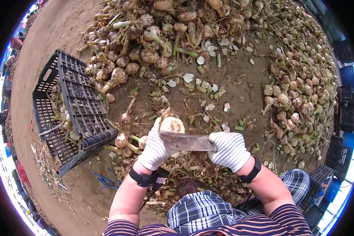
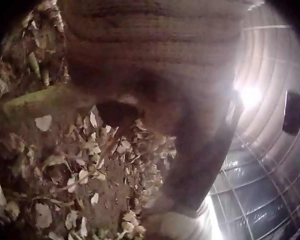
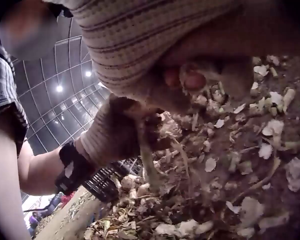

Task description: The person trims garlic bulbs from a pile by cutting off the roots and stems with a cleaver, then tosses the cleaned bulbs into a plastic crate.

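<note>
My gloved left hand (image 1: 153,148) grips a garlic bulb (image 1: 172,124), whose pale cut face points up in the head view. A green stem (image 3: 148,160) hangs below that hand in the right wrist view. In my gloved right hand (image 1: 230,151) is a knife with a broad flat blade (image 1: 190,142). The blade reaches leftward across to the near side of the bulb, overlapping the left hand's fingers in the head view. The knife's handle is hidden inside the right glove. Up close, the striped left glove (image 2: 150,45) fills the top of the left wrist view.
A tipped black plastic crate (image 1: 82,100) with garlic inside stands at left. Heaped garlic with stems (image 1: 149,39) lies ahead, and a wide pile of bulbs (image 1: 303,94) lies right. White peel scraps (image 1: 188,77) and cut stems litter the soil. Blue twine (image 1: 105,180) lies at lower left.
</note>
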{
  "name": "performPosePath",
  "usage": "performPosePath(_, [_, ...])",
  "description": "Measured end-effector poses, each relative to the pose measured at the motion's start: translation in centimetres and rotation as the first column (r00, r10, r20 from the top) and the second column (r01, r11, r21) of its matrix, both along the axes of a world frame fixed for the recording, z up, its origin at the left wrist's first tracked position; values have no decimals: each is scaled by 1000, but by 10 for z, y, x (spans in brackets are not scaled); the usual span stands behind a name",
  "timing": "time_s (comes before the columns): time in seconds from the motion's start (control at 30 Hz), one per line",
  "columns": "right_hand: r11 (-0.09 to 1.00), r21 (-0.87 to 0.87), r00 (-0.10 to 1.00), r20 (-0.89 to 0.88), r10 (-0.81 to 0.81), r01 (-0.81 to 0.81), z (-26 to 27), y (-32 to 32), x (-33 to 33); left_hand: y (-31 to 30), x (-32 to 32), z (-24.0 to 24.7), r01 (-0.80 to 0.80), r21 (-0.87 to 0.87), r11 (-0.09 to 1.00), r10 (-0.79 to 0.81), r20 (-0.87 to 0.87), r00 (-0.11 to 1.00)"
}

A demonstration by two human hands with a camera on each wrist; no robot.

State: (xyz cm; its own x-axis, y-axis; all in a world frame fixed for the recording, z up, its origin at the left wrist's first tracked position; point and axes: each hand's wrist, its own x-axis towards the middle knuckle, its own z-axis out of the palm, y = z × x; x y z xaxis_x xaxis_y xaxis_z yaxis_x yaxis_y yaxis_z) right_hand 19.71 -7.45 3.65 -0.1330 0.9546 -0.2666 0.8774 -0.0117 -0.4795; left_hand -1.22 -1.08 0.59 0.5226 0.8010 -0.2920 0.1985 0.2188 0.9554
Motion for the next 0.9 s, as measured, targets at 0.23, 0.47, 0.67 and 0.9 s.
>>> performPosePath(0.23, [996,75,994,-97,60,-53,2,4,-21,-33,-2,-48,-57,-358,932,145,223,964])
performPosePath(0.47, [998,-47,999,-41,34,-36,-31,-24,-5,-33,12,-4,319,576,753,-68,-413,908])
performPosePath(0.67, [857,-395,929,291,-227,332,-57,-32,53,-37,-9,58,-23,203,979,-19,199,980])
performPosePath(0.9, [621,-376,374,-550,-747,688,-55,-28,17,15,-2,8,-355,-53,933,359,156,920])
